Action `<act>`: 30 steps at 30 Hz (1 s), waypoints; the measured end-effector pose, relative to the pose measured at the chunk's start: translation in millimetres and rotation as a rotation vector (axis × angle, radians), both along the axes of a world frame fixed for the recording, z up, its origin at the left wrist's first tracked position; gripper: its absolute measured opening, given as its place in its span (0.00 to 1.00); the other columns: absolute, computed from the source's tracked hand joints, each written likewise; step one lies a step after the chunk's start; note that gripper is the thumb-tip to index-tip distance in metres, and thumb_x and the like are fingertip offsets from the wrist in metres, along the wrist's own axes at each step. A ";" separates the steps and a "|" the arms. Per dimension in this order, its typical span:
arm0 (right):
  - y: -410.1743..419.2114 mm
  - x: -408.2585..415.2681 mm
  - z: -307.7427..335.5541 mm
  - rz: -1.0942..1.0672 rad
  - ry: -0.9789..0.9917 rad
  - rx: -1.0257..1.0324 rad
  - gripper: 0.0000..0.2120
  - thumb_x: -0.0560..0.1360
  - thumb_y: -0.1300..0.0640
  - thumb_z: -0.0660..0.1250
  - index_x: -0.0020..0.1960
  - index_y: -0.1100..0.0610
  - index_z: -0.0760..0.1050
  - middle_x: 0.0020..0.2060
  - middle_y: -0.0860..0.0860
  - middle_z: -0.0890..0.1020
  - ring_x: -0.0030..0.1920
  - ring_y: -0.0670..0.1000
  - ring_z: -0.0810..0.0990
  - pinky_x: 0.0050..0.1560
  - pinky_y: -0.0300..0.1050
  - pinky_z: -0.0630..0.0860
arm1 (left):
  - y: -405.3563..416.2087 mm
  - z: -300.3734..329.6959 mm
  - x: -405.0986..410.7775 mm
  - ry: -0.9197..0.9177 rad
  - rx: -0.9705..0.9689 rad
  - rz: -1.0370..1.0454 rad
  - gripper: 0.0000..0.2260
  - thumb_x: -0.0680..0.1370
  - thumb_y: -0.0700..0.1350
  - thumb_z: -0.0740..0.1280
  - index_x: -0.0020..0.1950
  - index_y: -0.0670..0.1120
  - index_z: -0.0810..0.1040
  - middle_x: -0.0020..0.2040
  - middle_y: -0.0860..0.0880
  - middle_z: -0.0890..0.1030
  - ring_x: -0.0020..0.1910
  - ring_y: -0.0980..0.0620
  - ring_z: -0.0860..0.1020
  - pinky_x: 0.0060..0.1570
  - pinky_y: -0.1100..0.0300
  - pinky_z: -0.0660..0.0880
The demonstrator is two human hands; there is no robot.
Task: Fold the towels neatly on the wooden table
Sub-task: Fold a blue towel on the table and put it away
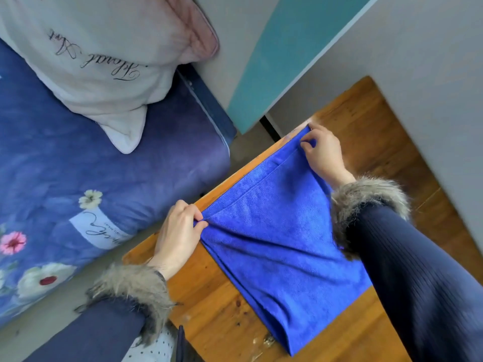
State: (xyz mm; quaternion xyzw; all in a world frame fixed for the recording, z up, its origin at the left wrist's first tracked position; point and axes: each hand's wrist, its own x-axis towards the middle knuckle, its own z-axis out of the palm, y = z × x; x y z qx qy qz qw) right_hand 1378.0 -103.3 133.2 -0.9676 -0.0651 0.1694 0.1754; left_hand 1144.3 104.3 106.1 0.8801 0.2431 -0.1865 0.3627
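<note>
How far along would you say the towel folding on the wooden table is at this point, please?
Done: the blue towel already lies doubled over on the wooden table, layered edges showing along its near side. In hand: the left hand and right hand each pinch a corner along the far hemmed edge, seemingly lining it up. Left: probably at least one more fold and smoothing the diagonal wrinkles. No other towel is visible.

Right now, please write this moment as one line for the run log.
step: folding | towel: blue towel on wooden table | left hand: pinches one corner | right hand: pinches other corner | fold: top edge being aligned
</note>
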 end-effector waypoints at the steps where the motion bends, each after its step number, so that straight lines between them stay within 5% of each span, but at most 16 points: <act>1: 0.2 -1.0 -1.3 -0.005 -0.002 0.012 0.07 0.74 0.67 0.62 0.45 0.68 0.79 0.61 0.60 0.75 0.61 0.59 0.72 0.52 0.37 0.63 | -0.6 0.9 0.6 -0.004 0.011 -0.010 0.04 0.74 0.42 0.70 0.43 0.43 0.76 0.45 0.48 0.72 0.46 0.48 0.72 0.46 0.59 0.69; 7: -3.0 4.8 0.0 -0.073 0.083 0.046 0.07 0.75 0.63 0.63 0.47 0.63 0.79 0.59 0.57 0.73 0.57 0.54 0.73 0.48 0.29 0.59 | -8.1 3.1 3.8 -0.005 0.151 -0.125 0.04 0.73 0.41 0.69 0.42 0.45 0.75 0.42 0.47 0.76 0.46 0.44 0.73 0.46 0.52 0.69; 11: -5.1 0.7 12.3 -0.048 0.118 0.040 0.06 0.74 0.62 0.62 0.45 0.61 0.78 0.48 0.56 0.74 0.50 0.53 0.73 0.43 0.35 0.60 | -6.6 4.9 6.9 0.013 0.021 -0.079 0.07 0.73 0.37 0.67 0.38 0.45 0.71 0.41 0.48 0.73 0.43 0.48 0.72 0.41 0.59 0.65; 16: -21.0 -7.8 41.7 -0.001 0.076 0.030 0.05 0.73 0.61 0.64 0.42 0.59 0.78 0.46 0.55 0.72 0.50 0.55 0.72 0.46 0.39 0.64 | 3.3 11.0 13.1 0.109 -0.114 -0.001 0.12 0.71 0.36 0.68 0.33 0.48 0.69 0.36 0.52 0.72 0.39 0.49 0.73 0.39 0.62 0.64; 20: -41.4 -24.8 83.1 -0.175 0.039 0.200 0.04 0.71 0.61 0.65 0.38 0.57 0.75 0.41 0.50 0.72 0.37 0.46 0.71 0.36 0.34 0.64 | 6.0 34.0 19.4 0.059 -0.158 -0.037 0.09 0.71 0.38 0.69 0.34 0.48 0.72 0.30 0.53 0.74 0.32 0.54 0.72 0.30 0.67 0.64; 25: -76.8 -67.1 141.2 -0.506 0.006 0.541 0.11 0.70 0.66 0.64 0.33 0.53 0.72 0.23 0.42 0.70 0.23 0.41 0.62 0.24 0.36 0.58 | 4.5 75.0 29.4 -0.092 -0.188 -0.081 0.07 0.71 0.37 0.69 0.36 0.45 0.75 0.35 0.50 0.79 0.38 0.49 0.77 0.37 0.65 0.69; 30: -135.8 -127.6 190.5 -0.625 -0.088 0.627 0.09 0.70 0.69 0.64 0.37 0.57 0.74 0.37 0.56 0.74 0.34 0.51 0.67 0.32 0.43 0.65 | -10.5 122.0 40.3 -0.228 -0.228 -0.146 0.07 0.72 0.37 0.69 0.36 0.48 0.76 0.36 0.52 0.80 0.40 0.50 0.77 0.39 0.65 0.70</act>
